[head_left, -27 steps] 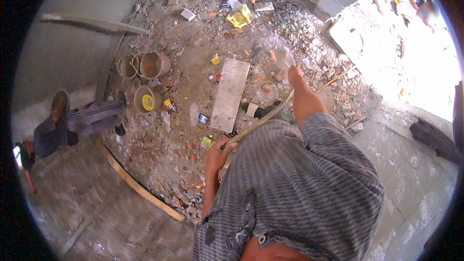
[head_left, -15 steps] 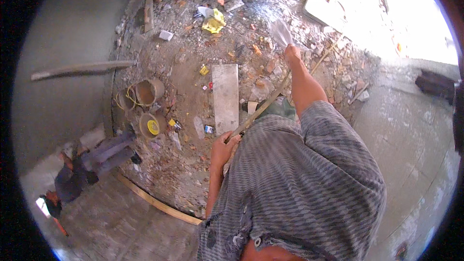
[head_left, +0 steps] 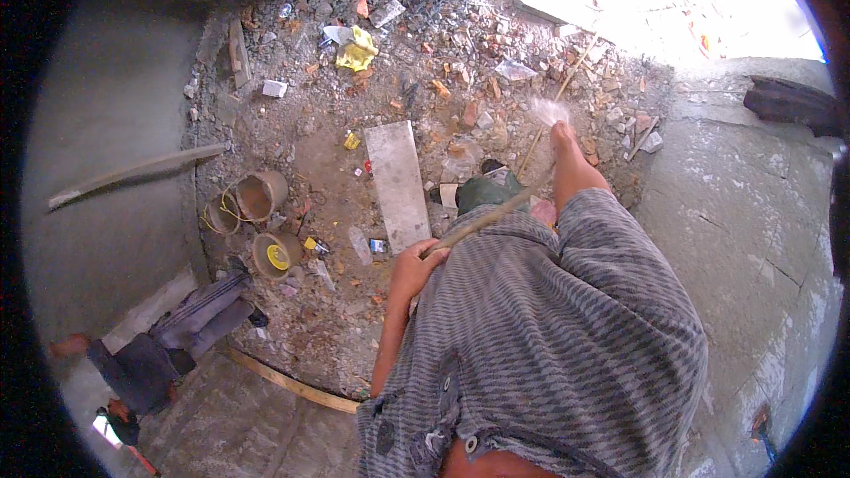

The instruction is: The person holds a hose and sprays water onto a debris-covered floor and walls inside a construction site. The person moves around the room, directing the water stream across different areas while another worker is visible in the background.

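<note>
Dull tan hose (head_left: 491,217), gently bent; left hand (head_left: 413,269) curled round it, six o'clock; right hand (head_left: 561,136), two o'clock, can't make out grip.

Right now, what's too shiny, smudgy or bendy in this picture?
Head view: glare washes the upper right to white; head view: the pale, spray-like smear at the right hand looks blurred; head view: the long plank at lower left looks curved, probably bent by the lens.

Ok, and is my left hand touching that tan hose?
Touching. The head view shows it: your left hand is curled around the tan hose, with no gap visible between them.
</note>
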Demonstrator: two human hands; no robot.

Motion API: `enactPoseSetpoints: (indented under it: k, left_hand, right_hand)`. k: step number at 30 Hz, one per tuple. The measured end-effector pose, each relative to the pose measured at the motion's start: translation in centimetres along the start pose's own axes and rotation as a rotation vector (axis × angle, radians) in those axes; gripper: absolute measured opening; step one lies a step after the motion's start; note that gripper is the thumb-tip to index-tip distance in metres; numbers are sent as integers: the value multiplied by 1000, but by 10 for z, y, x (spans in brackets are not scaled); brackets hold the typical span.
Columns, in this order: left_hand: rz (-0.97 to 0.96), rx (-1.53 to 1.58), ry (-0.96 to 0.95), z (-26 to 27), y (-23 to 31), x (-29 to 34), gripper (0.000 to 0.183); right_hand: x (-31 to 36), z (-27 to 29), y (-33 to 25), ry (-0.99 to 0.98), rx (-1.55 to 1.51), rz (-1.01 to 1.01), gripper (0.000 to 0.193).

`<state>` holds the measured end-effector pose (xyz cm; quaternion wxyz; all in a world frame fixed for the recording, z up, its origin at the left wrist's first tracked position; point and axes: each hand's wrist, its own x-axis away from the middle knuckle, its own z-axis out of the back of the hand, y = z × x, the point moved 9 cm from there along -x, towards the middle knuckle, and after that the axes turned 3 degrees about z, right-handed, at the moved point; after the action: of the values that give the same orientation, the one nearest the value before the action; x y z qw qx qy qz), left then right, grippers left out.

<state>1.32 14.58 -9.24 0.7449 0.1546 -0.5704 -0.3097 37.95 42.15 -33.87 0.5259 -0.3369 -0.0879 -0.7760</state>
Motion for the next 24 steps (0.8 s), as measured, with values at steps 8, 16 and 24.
enactPoseSetpoints:
  k: [8, 16, 24]
  left_hand:
    - [129, 205, 247, 29, -37, 43, 46]
    - [381, 539, 717, -29, -74, 137, 37]
    - [715, 1101, 1218, -196, -3, 154, 35]
  right_hand:
    - [-31, -53, -212, -71, 62, 376, 27]
    - [82, -200, -382, -205, 818, 1168, 27]
    - [235, -300, -406, -630, 813, 1815, 30]
